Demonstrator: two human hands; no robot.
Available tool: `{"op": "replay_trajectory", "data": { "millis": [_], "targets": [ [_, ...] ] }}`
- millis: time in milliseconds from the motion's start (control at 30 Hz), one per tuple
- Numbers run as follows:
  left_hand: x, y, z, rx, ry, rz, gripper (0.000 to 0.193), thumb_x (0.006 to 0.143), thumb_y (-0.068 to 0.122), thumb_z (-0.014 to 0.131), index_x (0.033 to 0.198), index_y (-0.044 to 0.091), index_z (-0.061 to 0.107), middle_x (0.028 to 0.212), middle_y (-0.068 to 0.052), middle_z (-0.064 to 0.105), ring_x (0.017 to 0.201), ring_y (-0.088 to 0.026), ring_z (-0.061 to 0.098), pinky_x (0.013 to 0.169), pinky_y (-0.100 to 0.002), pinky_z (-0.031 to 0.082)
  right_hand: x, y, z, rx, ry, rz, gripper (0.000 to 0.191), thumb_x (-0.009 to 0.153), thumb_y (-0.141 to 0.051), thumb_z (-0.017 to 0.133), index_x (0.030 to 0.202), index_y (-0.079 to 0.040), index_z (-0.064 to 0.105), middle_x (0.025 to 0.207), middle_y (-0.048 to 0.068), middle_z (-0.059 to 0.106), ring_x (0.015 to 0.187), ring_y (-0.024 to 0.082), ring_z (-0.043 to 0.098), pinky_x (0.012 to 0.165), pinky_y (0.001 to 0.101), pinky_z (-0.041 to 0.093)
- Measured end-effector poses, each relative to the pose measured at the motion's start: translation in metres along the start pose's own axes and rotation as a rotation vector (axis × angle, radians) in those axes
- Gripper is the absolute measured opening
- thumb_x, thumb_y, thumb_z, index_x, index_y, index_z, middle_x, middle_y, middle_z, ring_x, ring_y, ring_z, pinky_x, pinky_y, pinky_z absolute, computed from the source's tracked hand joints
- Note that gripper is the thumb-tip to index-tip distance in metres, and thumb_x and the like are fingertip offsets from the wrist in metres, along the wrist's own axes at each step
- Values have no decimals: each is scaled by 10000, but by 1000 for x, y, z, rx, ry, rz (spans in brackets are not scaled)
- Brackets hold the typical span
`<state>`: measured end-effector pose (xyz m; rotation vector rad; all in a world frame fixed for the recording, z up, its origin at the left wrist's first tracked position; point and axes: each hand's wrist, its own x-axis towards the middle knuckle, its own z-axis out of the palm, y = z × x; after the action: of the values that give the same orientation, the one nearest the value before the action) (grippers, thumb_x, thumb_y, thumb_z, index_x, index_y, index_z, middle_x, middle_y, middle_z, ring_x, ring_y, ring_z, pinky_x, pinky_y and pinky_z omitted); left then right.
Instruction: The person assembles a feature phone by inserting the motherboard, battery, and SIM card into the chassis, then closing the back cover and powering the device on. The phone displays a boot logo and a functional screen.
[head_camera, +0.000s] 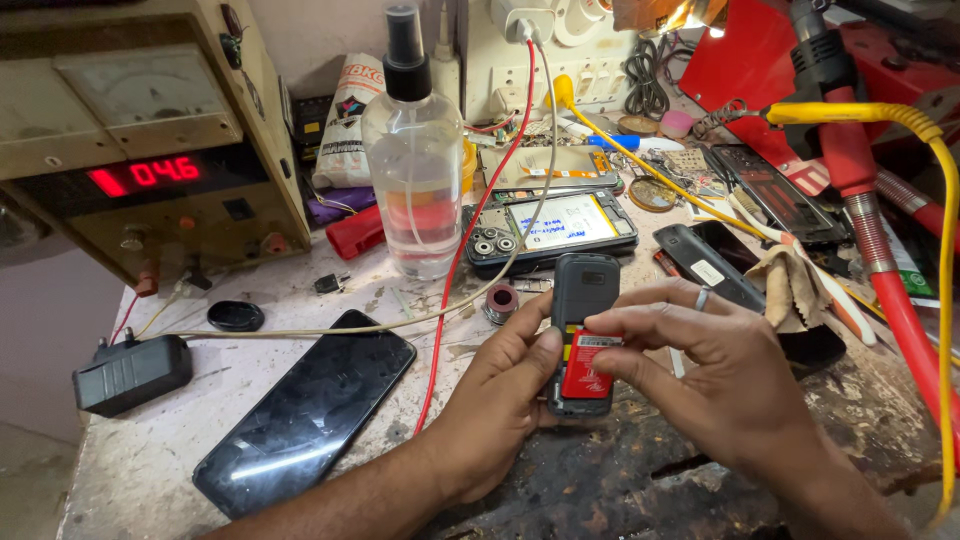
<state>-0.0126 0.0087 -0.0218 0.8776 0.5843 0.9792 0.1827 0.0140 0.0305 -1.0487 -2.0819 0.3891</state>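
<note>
A small dark grey phone (583, 285) lies back-up in my left hand (500, 395), its back cover off. A red battery (588, 370) sits in its open compartment. My left thumb rests on the phone's left side. My right hand (715, 375), a ring on one finger, comes in from the right with thumb and fingertips pressing on the battery's upper edge. Both hands hover over the worn front part of the workbench (200, 395).
A black smartphone (305, 420) lies face-up at front left beside a black adapter (130, 372). A clear spray bottle (412, 165), an opened phone (552, 228), a power supply with red display (150, 150), red and yellow cables and a cloth (795, 285) crowd the bench.
</note>
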Motion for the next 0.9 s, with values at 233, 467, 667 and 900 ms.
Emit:
{"op": "replay_trajectory", "data": {
  "millis": [233,467,667,900],
  "targets": [
    [1,-2,-1,-8,24,7,441,1071,260,395,1507,228,451,1304,-26,637,1118,-104,654,914,-377,602,1,-5,6,-129,53,-83,288,787,-151,825,1068,-102,782,1017,78,756,956,210,742,823,321,577],
    [1,-3,-2,-39,22,13,444,1065,270,421,1503,208,459,1271,-34,672,1075,-118,680,870,-374,614,-6,1,19,-244,119,-225,296,822,-116,811,1115,-102,773,967,52,741,862,198,734,774,320,583],
    [-1,-4,-3,-37,46,30,483,1054,302,433,1532,232,446,1292,-39,677,1078,-127,678,851,-365,605,-14,-5,27,-364,127,-384,442,793,-229,827,1171,-40,697,1083,110,718,996,283,698,900,400,559],
    [1,-6,-4,-32,-3,107,616,1084,278,438,1671,347,264,1298,-31,625,1031,-89,611,865,-277,556,-29,8,30,-144,13,-103,760,799,-349,866,1436,-38,592,1192,53,714,1028,171,690,914,290,575]
  ]
}}
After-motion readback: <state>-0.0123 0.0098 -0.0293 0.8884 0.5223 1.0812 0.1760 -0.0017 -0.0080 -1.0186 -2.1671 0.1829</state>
